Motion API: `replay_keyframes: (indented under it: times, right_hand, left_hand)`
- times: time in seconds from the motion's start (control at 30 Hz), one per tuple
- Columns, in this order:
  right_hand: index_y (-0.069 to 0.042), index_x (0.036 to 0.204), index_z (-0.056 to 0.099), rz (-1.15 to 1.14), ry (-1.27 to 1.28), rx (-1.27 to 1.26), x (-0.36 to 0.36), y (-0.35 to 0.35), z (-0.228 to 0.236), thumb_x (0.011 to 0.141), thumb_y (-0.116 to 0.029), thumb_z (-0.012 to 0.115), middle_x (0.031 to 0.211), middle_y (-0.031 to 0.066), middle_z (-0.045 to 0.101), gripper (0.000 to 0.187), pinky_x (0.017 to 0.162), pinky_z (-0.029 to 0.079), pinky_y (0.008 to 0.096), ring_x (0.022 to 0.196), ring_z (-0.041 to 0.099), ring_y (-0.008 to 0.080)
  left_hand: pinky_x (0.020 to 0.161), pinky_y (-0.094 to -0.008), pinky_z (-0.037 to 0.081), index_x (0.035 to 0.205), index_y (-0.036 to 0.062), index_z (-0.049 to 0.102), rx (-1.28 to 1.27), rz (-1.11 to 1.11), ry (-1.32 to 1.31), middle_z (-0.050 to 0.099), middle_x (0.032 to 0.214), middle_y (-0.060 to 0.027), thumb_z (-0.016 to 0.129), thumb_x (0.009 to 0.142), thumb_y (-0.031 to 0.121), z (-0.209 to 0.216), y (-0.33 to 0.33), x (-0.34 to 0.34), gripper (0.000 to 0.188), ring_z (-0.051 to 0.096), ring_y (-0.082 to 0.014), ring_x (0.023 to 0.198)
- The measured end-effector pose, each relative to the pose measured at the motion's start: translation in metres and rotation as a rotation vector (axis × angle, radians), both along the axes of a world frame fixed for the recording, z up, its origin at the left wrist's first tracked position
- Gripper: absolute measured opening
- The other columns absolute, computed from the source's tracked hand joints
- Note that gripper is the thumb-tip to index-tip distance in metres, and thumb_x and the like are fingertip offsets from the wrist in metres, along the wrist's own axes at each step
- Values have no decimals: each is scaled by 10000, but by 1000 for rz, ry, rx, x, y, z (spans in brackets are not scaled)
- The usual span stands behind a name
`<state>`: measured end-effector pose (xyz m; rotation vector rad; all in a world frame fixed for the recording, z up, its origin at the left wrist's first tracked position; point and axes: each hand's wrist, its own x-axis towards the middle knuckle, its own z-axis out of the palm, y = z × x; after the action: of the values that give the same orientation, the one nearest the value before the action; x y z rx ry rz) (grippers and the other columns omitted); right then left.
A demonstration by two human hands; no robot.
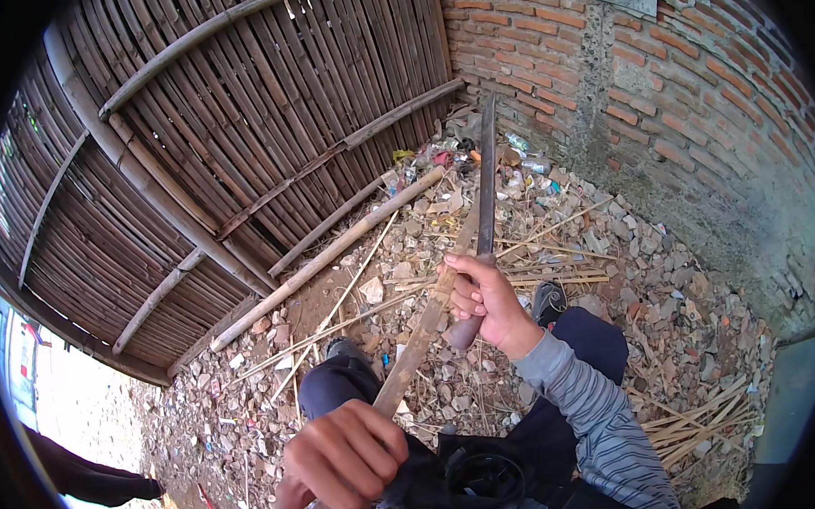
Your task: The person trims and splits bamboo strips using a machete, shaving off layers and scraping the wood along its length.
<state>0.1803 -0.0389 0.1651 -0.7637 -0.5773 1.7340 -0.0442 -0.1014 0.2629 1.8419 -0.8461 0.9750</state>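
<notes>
My right hand (493, 303) is closed round the dark handle of a machete (488, 174). Its long blade points away from me toward the corner of the walls. Close to the left side of the blade lies a flat bamboo slat (414, 352), running from my lap outward between my knees. My left hand (348, 453) grips the near part of this slat in a fist. The knuckles of my right hand are against or very near the slat; I cannot tell if they touch it. The slat's far end is partly behind the blade.
A bamboo-slat wall (283, 105) rises at the left, a brick wall (553, 48) at the right. A bamboo pole (335, 253) lies along the left wall. Rubble and litter cover the ground. Thin bamboo strips (706, 428) are heaped at the right. A dark-clothed limb (94, 473) shows at the left.
</notes>
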Motion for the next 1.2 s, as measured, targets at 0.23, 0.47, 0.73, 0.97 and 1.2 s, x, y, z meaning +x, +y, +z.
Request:
replay_keyframes:
  times: [0.23, 0.47, 0.73, 0.97, 1.2]
  right_hand:
    - [-114, 787, 556, -142, -327, 201, 51, 42, 11, 969, -206, 704, 498, -78, 392, 252, 397, 273, 259, 369, 323, 41]
    - [-75, 811, 606, -383, -744, 416, 92, 106, -25, 987, -286, 728, 549, -71, 439, 301, 411, 280, 264, 416, 367, 39]
    - [-59, 793, 676, -283, -1345, 648, 90, 73, -53, 933, -597, 702, 491, -23, 459, 556, 460, 336, 351, 428, 450, 131]
    - [-74, 852, 658, -180, -1731, 907, 73, 60, -93, 833, -708, 735, 519, 66, 577, 639, 465, 479, 406, 472, 640, 285]
    - [-68, 874, 689, -143, -1640, 867, 81, 83, -78, 865, -683, 719, 513, 72, 579, 616, 487, 488, 413, 484, 650, 294]
  left_hand:
    - [1053, -435, 495, 1444, 15, 428, -372, 1178, 682, 489, 1413, -167, 860, 863, 390, -38, 36, -4, 816, 562, -274, 1257]
    - [769, -305, 534, 1341, 21, 521, -800, 692, 1394, 624, 880, -17, 670, 1036, 387, -127, 97, 43, 499, 643, -111, 873]
    - [594, -344, 359, 893, -10, 645, -796, 1171, 969, 459, 655, -6, 585, 1049, 499, -189, 115, 66, 537, 418, -112, 656]
    - [504, -284, 291, 677, 101, 430, -834, 1182, 883, 402, 607, 64, 831, 901, 307, -191, 114, 77, 503, 362, -56, 574]
    - [508, -285, 296, 655, 101, 389, -929, 1160, 773, 369, 592, 63, 810, 912, 206, -207, 121, 62, 504, 336, -53, 571]
